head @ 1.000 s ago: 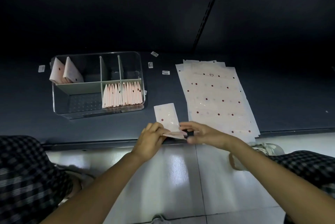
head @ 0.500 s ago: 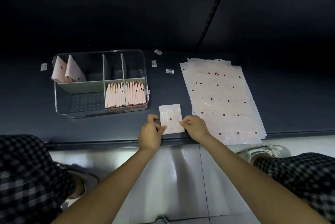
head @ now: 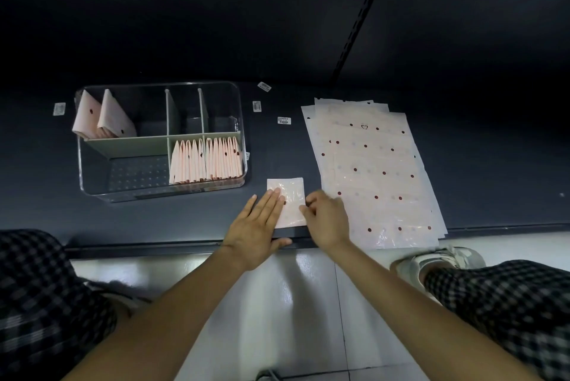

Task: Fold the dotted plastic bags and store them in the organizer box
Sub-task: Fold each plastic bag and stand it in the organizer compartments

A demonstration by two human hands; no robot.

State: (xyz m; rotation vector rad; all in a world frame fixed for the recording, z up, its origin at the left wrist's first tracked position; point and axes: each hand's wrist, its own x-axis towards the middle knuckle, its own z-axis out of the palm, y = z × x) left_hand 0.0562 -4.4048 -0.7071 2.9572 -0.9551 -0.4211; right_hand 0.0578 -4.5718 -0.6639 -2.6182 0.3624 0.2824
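— Hands first: how do they lie?
— Left hand [head: 257, 220] is flat, fingers straight, pressing the left side of the folded bag [head: 288, 202]. Right hand [head: 327, 218] has its fingers curled at the bag's right edge; whether they pinch it I cannot tell.
— And the bag itself?
— On the dark bench [head: 185, 220], near the front edge, between the organizer box [head: 160, 140] and the stack of flat dotted bags [head: 370, 170].
— What sits in the box?
— Folded bags upright in a row [head: 205, 160] in the near right compartment, and two folded bags leaning [head: 101, 116] in the far left one.
— Anything else on the bench?
— Small labels [head: 257, 106] beyond the box and the stack.
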